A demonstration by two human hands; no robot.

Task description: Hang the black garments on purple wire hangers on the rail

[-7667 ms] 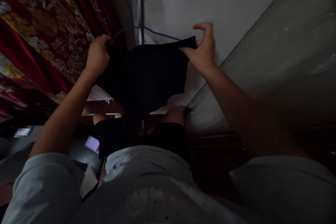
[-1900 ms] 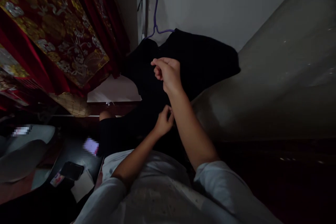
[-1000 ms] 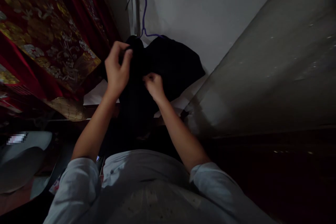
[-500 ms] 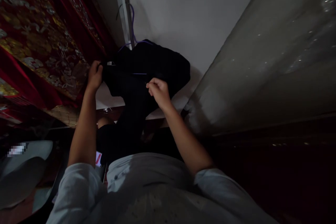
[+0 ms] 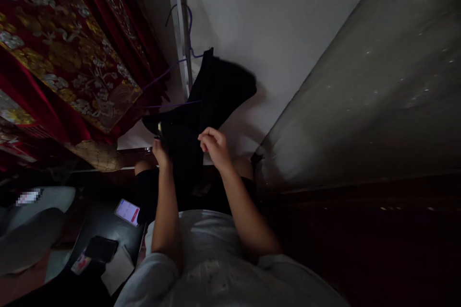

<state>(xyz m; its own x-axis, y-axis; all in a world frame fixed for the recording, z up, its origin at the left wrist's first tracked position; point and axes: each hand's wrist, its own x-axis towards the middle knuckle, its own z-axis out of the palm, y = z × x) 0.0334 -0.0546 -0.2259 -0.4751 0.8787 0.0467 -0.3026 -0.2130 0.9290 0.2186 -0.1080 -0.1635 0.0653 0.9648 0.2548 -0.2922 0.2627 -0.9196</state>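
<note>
A black garment [image 5: 226, 76] hangs half off a purple wire hanger [image 5: 190, 29]. Its right part still drapes over the hanger, while the hanger's left arm and a stretch of its lower bar are bare. My left hand [image 5: 161, 151] is closed on the garment's left edge, just below a small pale label [image 5: 159, 128]. At the garment's front, my right hand [image 5: 215, 146] is closed with its fingertips pinched against the dark cloth. Folds and shadow hide how much cloth lies in the fingers.
The hanger hooks onto a metal upright [image 5: 180, 38] against a pale wall [image 5: 281, 5]. Red embroidered cloth [image 5: 72, 43] hangs at left. A plastic-wrapped panel [image 5: 342, 105] leans at right. A lit phone [image 5: 127, 212] and a black case [image 5: 102, 249] lie on a dark surface at lower left.
My left hand has moved right and toward me, drawing the garment's left side off the hanger. My right hand has come slightly nearer to my body. The phone has come fully into view.
</note>
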